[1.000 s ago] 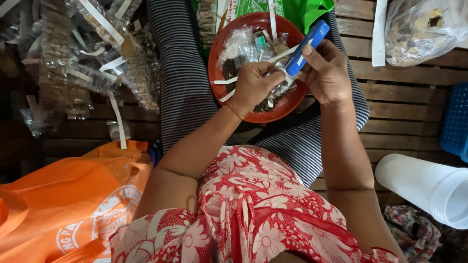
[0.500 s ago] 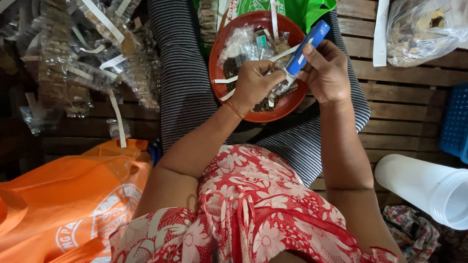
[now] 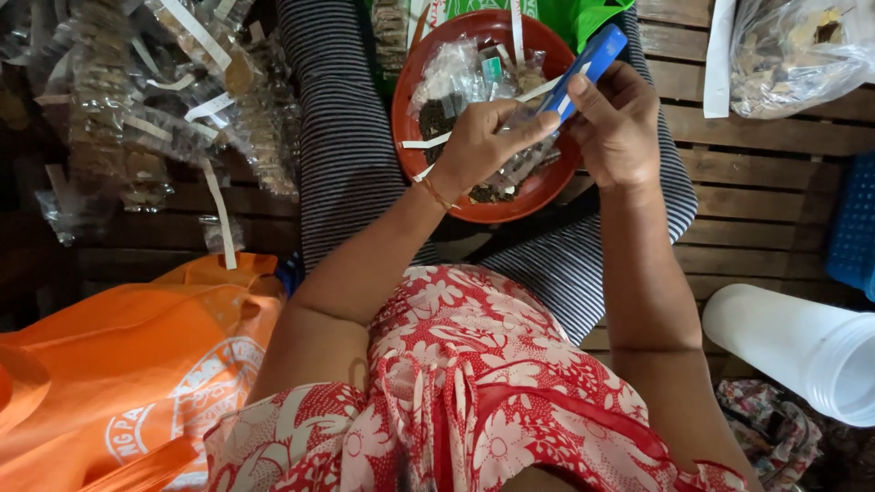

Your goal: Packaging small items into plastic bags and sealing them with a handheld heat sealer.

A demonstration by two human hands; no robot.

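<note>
Wooden slat floor (image 3: pixel 756 196) under us; red bowl (image 3: pixel 428 173) on our striped lap. Our right hand (image 3: pixel 620 128) fingers wrapped round blue stapler (image 3: pixel 591 62); left hand (image 3: pixel 483 141) fingers pinching clear packet (image 3: pixel 524 164) over bowl.

Clear packets with white strip labels (image 3: pixel 164 118) left of red bowl (image 3: pixel 428 173); clear bag (image 3: pixel 793 55) to its right; orange printed bag (image 3: pixel 118 383) lower left.

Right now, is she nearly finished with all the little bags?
Some look done: a pile of filled clear packets lies beside her. In hand: her left hand holds a small packet, her right hand a blue tool. Left: loose packets and paper strips in the red bowl.
</note>
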